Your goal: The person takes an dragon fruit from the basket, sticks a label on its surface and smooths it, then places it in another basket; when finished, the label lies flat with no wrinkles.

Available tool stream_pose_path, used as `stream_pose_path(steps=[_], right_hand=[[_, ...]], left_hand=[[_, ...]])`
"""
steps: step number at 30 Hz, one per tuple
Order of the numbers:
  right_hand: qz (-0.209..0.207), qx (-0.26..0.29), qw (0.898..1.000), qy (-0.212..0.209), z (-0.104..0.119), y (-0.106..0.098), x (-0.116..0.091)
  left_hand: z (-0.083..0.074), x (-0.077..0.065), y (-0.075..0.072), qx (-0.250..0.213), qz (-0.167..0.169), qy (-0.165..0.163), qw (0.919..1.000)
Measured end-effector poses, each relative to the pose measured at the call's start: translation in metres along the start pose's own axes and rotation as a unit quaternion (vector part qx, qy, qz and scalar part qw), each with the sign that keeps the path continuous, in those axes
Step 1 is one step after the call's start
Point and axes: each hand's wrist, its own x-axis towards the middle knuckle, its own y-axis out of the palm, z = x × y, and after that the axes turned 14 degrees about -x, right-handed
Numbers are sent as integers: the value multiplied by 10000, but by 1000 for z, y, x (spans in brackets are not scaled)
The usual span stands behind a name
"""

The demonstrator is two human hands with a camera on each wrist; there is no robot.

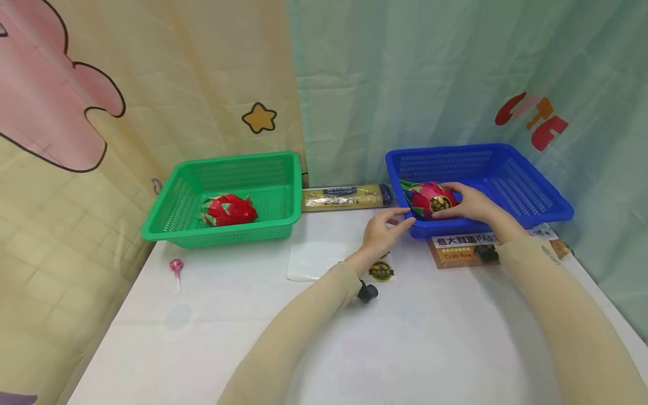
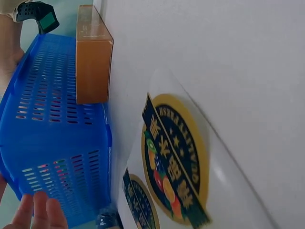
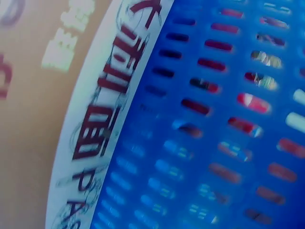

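Observation:
In the head view, my right hand (image 1: 468, 202) grips a pink dragon fruit (image 1: 424, 194) at the left end of the blue basket (image 1: 526, 215). A round black-and-gold sticker (image 1: 440, 205) shows on the fruit, close to my thumb. My left hand (image 1: 381, 232) is at the basket's near left corner, its thumb and forefinger reaching to the rim. Extended fingers (image 2: 40, 212) of that hand show beside the basket wall (image 2: 57, 129) in the left wrist view. Through the slots in the right wrist view, red parts of the fruit (image 3: 252, 101) are visible.
At left stands a green basket (image 1: 233, 232) with another dragon fruit (image 1: 230, 210). A yellow spaghetti pack (image 1: 341, 198) lies between the baskets. A pasta box (image 1: 455, 257) sits before the blue basket. A lollipop (image 1: 176, 266) and a sheet with round stickers (image 1: 381, 271) lie on the table.

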Motion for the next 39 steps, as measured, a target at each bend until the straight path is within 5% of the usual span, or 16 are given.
stream_pose_path(steps=[4, 9, 14, 17, 21, 25, 30, 34, 39], right_hand=[[-145, -172, 9997, 115, 5, 2, 1], [-1304, 551, 9898, -144, 33, -2, -3], [-2268, 1939, 9473, -1166, 80, 3, -10], [-2104, 2797, 9205, -1735, 110, 10, -9], [-1430, 3807, 8906, -2034, 147, 24, -3], [-888, 3952, 8888, -2144, 176, 46, 3], [-489, 3738, 8990, -2228, 201, 74, 15], [-357, 3620, 9058, -2172, 213, 90, 25], [-331, 3616, 9056, -2193, 220, 103, 38]], left_hand=[[-2, -1, -13, 646, 308, 357, 9968], [-10, -5, -52, 868, 705, 968, 9890], [-22, -12, -100, 541, 1141, 1148, 9853], [-32, -16, -134, 468, 1003, 1246, 9860], [-42, -16, -184, 455, 326, 1254, 9905], [-42, -14, -230, 571, -313, 1074, 9921], [-39, -16, -281, 1019, -863, 566, 9894], [-33, -16, -312, 1476, -1035, 313, 9831], [-22, -18, -333, 1776, -976, -64, 9792]])
